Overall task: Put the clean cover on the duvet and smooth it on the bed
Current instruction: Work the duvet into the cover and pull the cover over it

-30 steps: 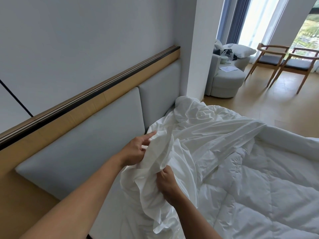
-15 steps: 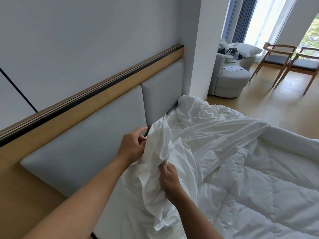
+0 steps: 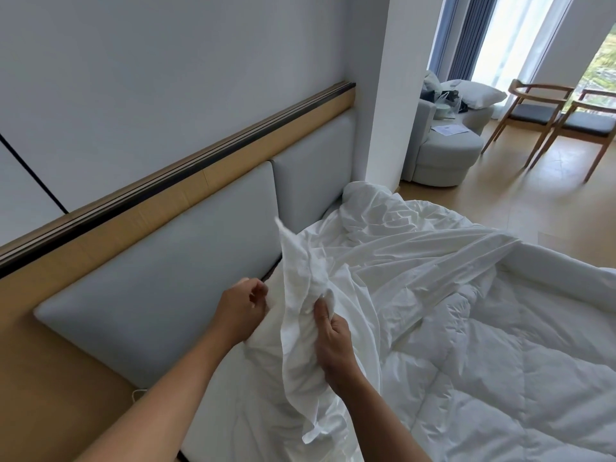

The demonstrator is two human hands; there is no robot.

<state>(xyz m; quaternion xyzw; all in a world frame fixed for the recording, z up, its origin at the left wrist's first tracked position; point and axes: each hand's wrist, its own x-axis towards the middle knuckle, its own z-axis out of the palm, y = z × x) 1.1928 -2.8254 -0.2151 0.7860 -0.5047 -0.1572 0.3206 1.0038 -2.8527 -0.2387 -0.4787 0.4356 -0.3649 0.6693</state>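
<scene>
Gripping a bunched white cover (image 3: 300, 295), both hands work at the head end of the bed (image 3: 550, 438). Left hand (image 3: 241, 310): fingers curled, closed on the cover's left edge, close to the headboard (image 3: 160, 261). Right hand (image 3: 333, 341): thumb and fingers pinched shut on a gathered fold of the same cover, just right of the left hand, the two apart with cloth between them. Cover: white, creased, lifted into a peak between the hands, one loose end hanging down below the right wrist; the rest trails right and back across the bed toward the far corner by the pillar (image 3: 390, 95). Duvet (image 3: 500, 361): white, quilted, lying flat on the bed to the right of the hands, its near part overlapped by the cover, its far edge rolled into a ridge. Headboard: two grey padded panels set in a wooden frame, topped by a dark rail, running along the wall at left. Background, well apart from the bed: a grey sofa (image 3: 443, 151) with a white pillow (image 3: 480, 95) and a sheet of paper (image 3: 448, 129) on it; two wooden chairs (image 3: 563, 118) with dark seats; blue curtains (image 3: 463, 38) beside a bright window.
</scene>
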